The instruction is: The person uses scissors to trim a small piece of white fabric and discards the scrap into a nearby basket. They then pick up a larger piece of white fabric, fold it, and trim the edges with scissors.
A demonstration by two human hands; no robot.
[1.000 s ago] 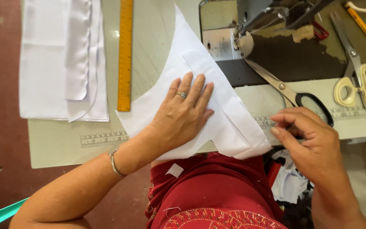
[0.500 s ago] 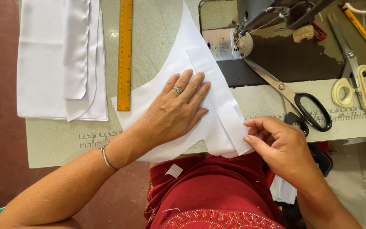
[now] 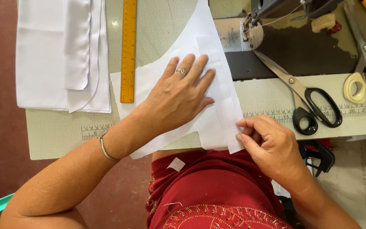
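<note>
Centre of frame: left hand [image 3: 178,99] is lying flat, fingers spread, pressing down a curved white cloth piece [image 3: 200,46] on the green table [image 3: 56,140]. Right hand [image 3: 272,146], lower right, is pinching the near corner of a narrow white strip [image 3: 223,99] laid along the cloth's right edge; fingers nearly closed on it. Strip appears lined up with the edge, though white on white is making this hard to judge. Nothing is under the sewing machine [image 3: 276,25] at upper right yet, so stitching looks not begun. Black scissors [image 3: 310,106] are lying idle at right; yellow ruler [image 3: 128,51] and folded white fabric [image 3: 60,55] upper left.
</note>
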